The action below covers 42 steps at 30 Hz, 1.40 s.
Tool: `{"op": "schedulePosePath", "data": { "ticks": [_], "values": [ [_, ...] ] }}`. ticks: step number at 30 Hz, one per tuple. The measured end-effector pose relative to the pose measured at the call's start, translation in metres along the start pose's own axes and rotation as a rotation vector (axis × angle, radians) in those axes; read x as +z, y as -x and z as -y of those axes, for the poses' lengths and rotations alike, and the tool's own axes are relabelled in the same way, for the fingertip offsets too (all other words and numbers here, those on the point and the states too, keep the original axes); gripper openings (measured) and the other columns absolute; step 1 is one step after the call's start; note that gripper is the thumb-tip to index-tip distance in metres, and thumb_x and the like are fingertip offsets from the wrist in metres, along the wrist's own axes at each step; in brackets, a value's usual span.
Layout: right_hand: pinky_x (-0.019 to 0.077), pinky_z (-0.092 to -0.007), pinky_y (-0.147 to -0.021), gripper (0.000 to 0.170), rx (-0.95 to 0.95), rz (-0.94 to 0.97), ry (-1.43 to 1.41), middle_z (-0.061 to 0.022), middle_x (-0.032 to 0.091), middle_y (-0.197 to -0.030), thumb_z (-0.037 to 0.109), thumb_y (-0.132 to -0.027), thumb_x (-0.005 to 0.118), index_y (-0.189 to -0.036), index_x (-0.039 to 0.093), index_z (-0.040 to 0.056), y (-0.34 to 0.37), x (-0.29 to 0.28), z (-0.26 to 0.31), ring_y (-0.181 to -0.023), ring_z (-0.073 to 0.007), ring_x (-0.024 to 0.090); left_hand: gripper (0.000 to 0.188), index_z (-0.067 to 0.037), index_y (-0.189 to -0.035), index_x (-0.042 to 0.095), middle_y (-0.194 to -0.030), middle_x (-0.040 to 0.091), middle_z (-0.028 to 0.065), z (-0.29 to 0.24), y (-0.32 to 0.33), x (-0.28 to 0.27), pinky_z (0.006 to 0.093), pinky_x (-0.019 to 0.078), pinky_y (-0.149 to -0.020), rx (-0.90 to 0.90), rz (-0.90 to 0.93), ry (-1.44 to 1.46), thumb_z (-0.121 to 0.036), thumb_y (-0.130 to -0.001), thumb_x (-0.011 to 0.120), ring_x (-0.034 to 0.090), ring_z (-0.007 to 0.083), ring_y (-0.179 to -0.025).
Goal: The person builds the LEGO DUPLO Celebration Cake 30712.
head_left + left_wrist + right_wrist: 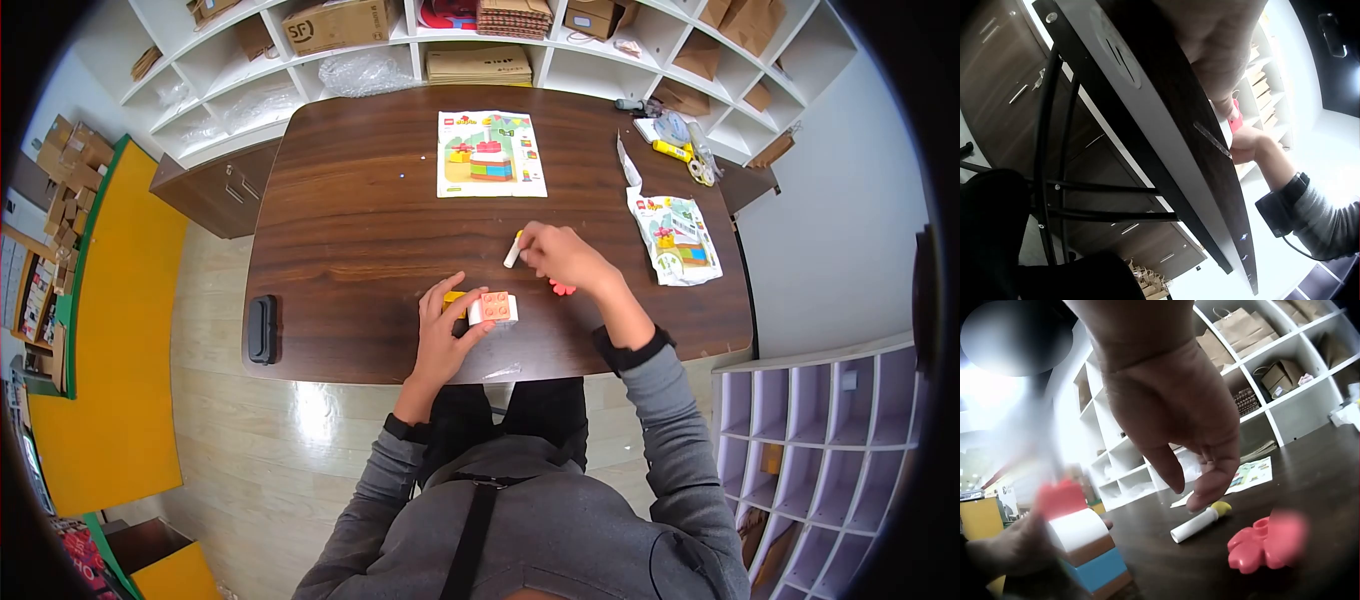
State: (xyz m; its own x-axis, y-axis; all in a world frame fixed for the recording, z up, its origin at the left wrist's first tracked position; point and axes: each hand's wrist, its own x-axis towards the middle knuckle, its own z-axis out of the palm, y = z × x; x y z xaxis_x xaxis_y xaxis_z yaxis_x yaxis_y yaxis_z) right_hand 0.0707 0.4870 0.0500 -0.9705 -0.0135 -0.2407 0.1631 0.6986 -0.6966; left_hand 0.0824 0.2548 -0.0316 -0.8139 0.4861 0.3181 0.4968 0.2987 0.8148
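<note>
My left hand (440,335) grips a stack of blocks between thumb and fingers, its pink-red top brick (496,305) facing up. In the right wrist view the stack shows a white curved block (1077,530) over brown and blue bricks (1099,569). A yellow piece (453,301) is beside the left fingers. Bent but loose, the fingers of my right hand (562,255) hover over a white stick with a yellow tip (1194,526), which lies on the table; any contact is hard to tell. A red flower-shaped piece (1260,545) lies close by.
On the wooden table (340,230) are a picture sheet (490,155) at the back, an opened packet (676,240) at the right and a black case (262,329) at the left. Tape and tools (672,151) sit at the back right corner. Clear plastic (503,370) lies at the front edge.
</note>
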Motion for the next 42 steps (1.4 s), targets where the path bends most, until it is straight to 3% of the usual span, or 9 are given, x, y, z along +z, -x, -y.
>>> {"op": "schedulePosePath", "data": {
  "ticks": [4,6,12,16,20,24,34,37,42],
  "values": [
    [0.0517,-0.0358,-0.056,0.033,0.108,-0.080,0.255,-0.0203,0.064,-0.076,0.019,-0.087,0.059,-0.103,0.045,-0.0059,-0.030,0.015,-0.013,-0.059,-0.0244,0.065,0.046,-0.015,-0.117,0.063,-0.135,0.044,0.0086,0.002,0.000,-0.001,0.0421,0.0267,-0.104,0.009,-0.010,-0.033,-0.025,-0.073,0.074,0.035,0.0307,-0.123],
    [0.0500,-0.0465,-0.081,0.048,0.270,-0.042,0.161,-0.0333,0.061,-0.092,0.023,-0.084,0.063,-0.109,0.040,-0.0105,-0.036,0.019,0.002,-0.093,-0.0447,0.061,0.047,-0.016,-0.117,0.063,-0.135,0.044,0.0087,0.003,0.000,0.000,0.0427,0.0274,-0.104,0.011,-0.009,-0.004,-0.027,-0.073,0.075,0.034,0.0309,-0.124],
    [0.0499,-0.0472,-0.083,0.046,0.273,-0.131,0.313,-0.0344,0.060,-0.096,0.022,-0.082,0.066,-0.106,0.041,-0.0078,-0.054,0.039,-0.013,-0.095,-0.0479,0.059,0.049,-0.016,-0.118,0.063,-0.135,0.044,0.0083,0.003,0.001,0.000,0.0427,0.0288,-0.104,0.014,-0.013,-0.030,-0.028,-0.072,0.075,0.034,0.0310,-0.124],
    [0.0502,-0.0459,-0.077,0.043,0.170,-0.145,0.260,-0.0297,0.062,-0.093,0.020,-0.082,0.067,-0.107,0.041,-0.0037,-0.046,0.039,-0.026,-0.091,-0.0452,0.061,0.048,-0.016,-0.117,0.063,-0.134,0.045,0.0079,0.003,0.001,0.001,0.0423,0.0296,-0.104,-0.004,-0.008,-0.028,-0.028,-0.072,0.075,0.035,0.0311,-0.124],
    [0.0471,-0.0278,-0.060,0.031,-0.109,-0.498,-0.175,-0.0096,0.060,-0.073,0.014,-0.083,0.068,-0.105,0.050,0.0024,0.015,0.011,0.028,-0.067,-0.0140,0.059,0.048,-0.016,-0.116,0.064,-0.134,0.045,0.0076,0.001,0.000,0.000,0.0424,0.0308,-0.103,0.000,-0.028,-0.045,-0.028,-0.072,0.076,0.036,0.0309,-0.123],
    [0.0469,-0.0278,-0.059,0.022,-0.278,-0.528,-0.193,-0.0109,0.062,-0.079,0.012,-0.080,0.070,-0.096,0.060,0.0001,0.055,0.020,0.054,-0.063,-0.0187,0.059,0.047,-0.016,-0.116,0.064,-0.134,0.045,0.0075,0.003,0.001,0.002,0.0425,0.0307,-0.103,0.006,-0.024,-0.044,-0.027,-0.071,0.076,0.036,0.0307,-0.124],
    [0.0496,-0.0284,-0.060,0.023,-0.363,-0.514,-0.029,-0.0112,0.061,-0.082,0.007,-0.077,0.071,-0.097,0.061,0.0004,0.062,0.048,0.049,-0.066,-0.0213,0.059,0.047,-0.020,-0.115,0.065,-0.133,0.045,0.0065,0.004,0.000,0.003,0.0433,0.0314,-0.102,0.011,-0.035,-0.040,-0.034,-0.071,0.076,0.037,0.0305,-0.122],
    [0.0475,-0.0368,-0.060,0.022,-0.435,-0.519,-0.007,-0.0143,0.057,-0.083,0.004,-0.080,0.065,-0.100,0.057,0.0005,0.064,0.053,0.051,-0.072,-0.0304,0.058,0.047,-0.019,-0.114,0.065,-0.133,0.045,0.0066,0.005,0.001,0.004,0.0431,0.0313,-0.102,0.006,-0.036,-0.042,-0.034,-0.071,0.076,0.037,0.0305,-0.122],
    [0.0473,-0.0366,-0.060,0.023,-0.490,-0.608,0.149,-0.0128,0.056,-0.081,0.004,-0.078,0.066,-0.100,0.059,0.0010,0.066,0.063,0.055,-0.071,-0.0293,0.057,0.046,-0.019,-0.114,0.065,-0.133,0.046,0.0069,0.005,0.000,0.004,0.0427,0.0311,-0.102,-0.005,-0.039,-0.032,-0.032,-0.071,0.076,0.037,0.0306,-0.123]
  ]
}}
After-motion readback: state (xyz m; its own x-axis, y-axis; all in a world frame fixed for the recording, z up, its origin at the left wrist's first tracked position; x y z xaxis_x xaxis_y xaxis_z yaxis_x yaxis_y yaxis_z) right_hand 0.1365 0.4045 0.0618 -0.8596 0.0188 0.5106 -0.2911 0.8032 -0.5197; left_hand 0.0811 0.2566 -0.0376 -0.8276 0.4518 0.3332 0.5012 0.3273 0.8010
